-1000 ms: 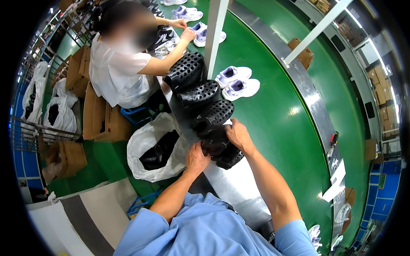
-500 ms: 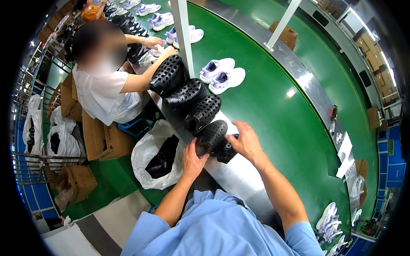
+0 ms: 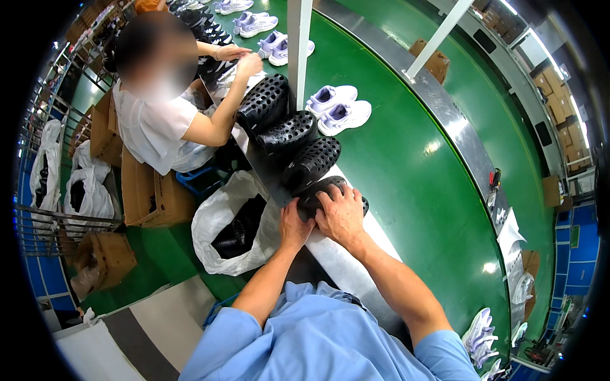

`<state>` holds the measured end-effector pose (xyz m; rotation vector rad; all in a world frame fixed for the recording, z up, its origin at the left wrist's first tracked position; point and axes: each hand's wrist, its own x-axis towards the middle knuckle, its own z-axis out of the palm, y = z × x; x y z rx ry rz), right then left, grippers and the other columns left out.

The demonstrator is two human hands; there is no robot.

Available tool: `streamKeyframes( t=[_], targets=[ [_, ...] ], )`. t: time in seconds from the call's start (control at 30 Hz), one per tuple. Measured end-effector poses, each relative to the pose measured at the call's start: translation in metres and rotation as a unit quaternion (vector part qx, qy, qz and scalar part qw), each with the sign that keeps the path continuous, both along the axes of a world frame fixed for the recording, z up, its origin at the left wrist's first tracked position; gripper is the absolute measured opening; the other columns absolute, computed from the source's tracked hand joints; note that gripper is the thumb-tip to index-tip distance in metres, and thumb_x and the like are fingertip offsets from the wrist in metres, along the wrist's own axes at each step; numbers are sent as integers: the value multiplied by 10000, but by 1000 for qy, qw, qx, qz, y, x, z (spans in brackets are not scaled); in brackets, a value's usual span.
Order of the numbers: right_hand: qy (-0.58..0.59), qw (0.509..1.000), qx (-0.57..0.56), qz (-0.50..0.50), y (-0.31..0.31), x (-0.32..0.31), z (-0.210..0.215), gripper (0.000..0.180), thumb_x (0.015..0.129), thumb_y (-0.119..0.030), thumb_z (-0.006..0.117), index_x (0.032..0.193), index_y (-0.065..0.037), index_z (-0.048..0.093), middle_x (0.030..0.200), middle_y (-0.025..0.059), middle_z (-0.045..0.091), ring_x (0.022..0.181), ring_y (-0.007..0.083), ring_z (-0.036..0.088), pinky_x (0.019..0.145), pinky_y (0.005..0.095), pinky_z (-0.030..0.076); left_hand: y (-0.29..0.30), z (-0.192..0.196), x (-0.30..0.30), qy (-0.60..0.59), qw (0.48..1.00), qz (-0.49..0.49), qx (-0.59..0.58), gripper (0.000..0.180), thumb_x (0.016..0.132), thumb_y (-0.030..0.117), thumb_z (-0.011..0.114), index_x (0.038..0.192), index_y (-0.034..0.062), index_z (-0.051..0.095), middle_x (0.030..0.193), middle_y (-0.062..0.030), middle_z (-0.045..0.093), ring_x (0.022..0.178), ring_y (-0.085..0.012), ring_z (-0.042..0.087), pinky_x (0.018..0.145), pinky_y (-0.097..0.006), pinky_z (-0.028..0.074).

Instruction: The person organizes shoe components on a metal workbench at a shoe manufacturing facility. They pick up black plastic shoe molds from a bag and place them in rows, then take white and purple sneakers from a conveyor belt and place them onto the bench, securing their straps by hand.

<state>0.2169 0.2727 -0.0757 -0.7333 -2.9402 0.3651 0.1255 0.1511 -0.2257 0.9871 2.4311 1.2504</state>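
Black perforated clog sits under our right hand, long axis slanting away-right from our left hand, both hands' fingers half-bent on it, can't tell if clamped.

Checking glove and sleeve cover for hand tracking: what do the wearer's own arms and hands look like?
The left hand and right hand are bare, no gloves, with no watch or bracelet visible. Forearms are uncovered. Short, plain light-blue sleeves match the shirt. No cables or markings visible.
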Motion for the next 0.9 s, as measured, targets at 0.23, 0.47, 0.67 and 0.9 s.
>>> streamKeyframes(
  t=[0.23, 0.47, 0.67, 0.9],
  targets=[
    [106, 986, -129, -28, 10, 14, 10, 544, 836, -219, 804, 1333, -52, 659, 1381, 194, 618, 1241, 378, 602, 1053, 479, 485, -11, 28, 0, 22, 1000, -19, 2, 823, 693, 151, 908, 1402, 27, 510, 1303, -209, 626, 1174, -443, 578, 1044, -502, 453],
    [253, 872, -309, -284, 19, 102, 37, 371, 933, -192, 754, 1219, 33, 685, 1056, 179, 758, 960, 265, 733, 876, 377, 571, -6, 125, 10, 160, 983, -83, 43, 724, 745, 289, 904, 1341, 23, 591, 1235, -170, 616, 1111, -388, 588, 945, -470, 509],
    [190, 811, -390, -392, -21, 162, 35, 380, 954, -211, 734, 1229, 47, 687, 1094, 168, 767, 1015, 210, 731, 908, 342, 570, 24, 118, 13, 223, 970, -96, 24, 512, 821, 258, 846, 1229, 16, 653, 1137, -148, 621, 1040, -366, 607, 884, -465, 536],
    [325, 758, -373, -425, -59, 198, 20, 369, 996, -220, 714, 1273, 21, 680, 1018, 88, 757, 900, 148, 697, 788, 299, 563, 9, 193, 33, 119, 975, -106, 152, 411, 814, -2, 797, 1198, -6, 651, 1148, -130, 611, 852, -224, 626, 715, -358, 538]
  ],
)
